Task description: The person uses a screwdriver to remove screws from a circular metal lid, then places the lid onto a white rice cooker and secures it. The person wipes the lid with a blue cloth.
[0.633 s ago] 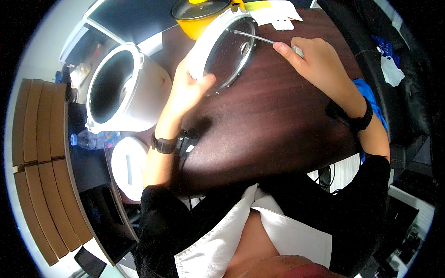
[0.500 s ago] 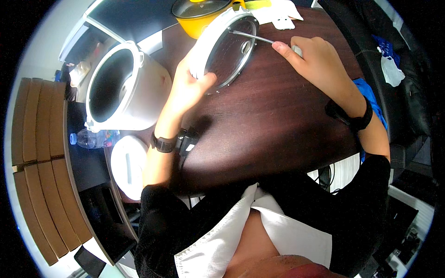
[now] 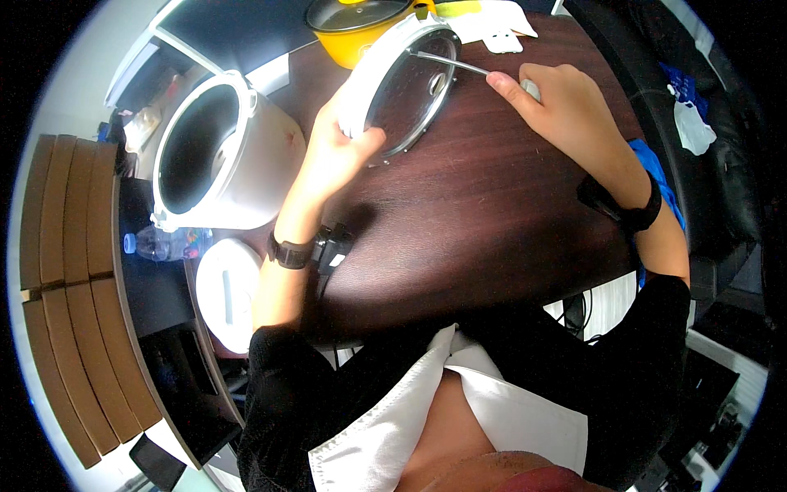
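Note:
My left hand (image 3: 340, 148) grips the lower edge of a round white appliance lid (image 3: 407, 98) and holds it tilted on edge above the table. Its inner side, a shiny disc with small screws along the rim, faces right. In my right hand (image 3: 561, 98) is a screwdriver (image 3: 455, 62), its handle mostly hidden in my closed fingers. The thin metal shaft points left, and its tip touches the upper part of the lid's inner face. Left of my left forearm, a white cooker body (image 3: 262, 164) lies tipped with its dark opening showing.
A yellow pot (image 3: 344, 45) with a glass lid stands behind the appliance lid. White papers (image 3: 484, 20) lie at the far edge. A white oval cover (image 3: 228, 297) and a plastic bottle (image 3: 168, 244) are at the left. The dark wooden table (image 3: 467, 221) spreads below my hands.
Very little differs. The lid and the screwdriver have shifted slightly to the right, with both hands keeping their grip.

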The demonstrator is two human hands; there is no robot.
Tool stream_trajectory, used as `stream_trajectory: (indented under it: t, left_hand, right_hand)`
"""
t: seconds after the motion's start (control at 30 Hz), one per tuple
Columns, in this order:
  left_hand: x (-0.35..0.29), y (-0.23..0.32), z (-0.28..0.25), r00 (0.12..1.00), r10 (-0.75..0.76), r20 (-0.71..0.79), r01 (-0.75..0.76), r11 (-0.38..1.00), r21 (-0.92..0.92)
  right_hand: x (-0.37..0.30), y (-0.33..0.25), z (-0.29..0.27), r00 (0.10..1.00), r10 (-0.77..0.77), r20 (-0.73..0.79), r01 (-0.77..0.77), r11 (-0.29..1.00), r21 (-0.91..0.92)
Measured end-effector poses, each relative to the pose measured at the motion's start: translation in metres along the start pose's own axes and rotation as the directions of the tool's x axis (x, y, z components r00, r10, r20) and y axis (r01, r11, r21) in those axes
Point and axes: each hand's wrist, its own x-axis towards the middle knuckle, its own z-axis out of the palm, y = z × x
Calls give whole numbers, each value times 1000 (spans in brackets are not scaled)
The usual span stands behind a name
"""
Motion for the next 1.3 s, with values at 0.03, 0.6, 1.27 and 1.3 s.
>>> stream_trajectory:
  t: [0.03,0.6,1.27,1.3]
  left_hand:
    - [0,1,0,1000,-2,6,2,1000,0]
    - [-4,13,5,997,-60,54,60,998,7]
    - [-3,10,5,998,-17,59,16,1000,17]
    - [-3,8,5,999,-4,46,2,999,43]
  right_hand:
    - [1,0,-1,1000,-7,-5,7,1000,-10]
    - [-8,-19,4,512,-94,854,-837,169,520]
    - [-9,2,-3,996,56,67,-60,997,57]
    - [-8,2,-2,997,50,59,-53,997,51]
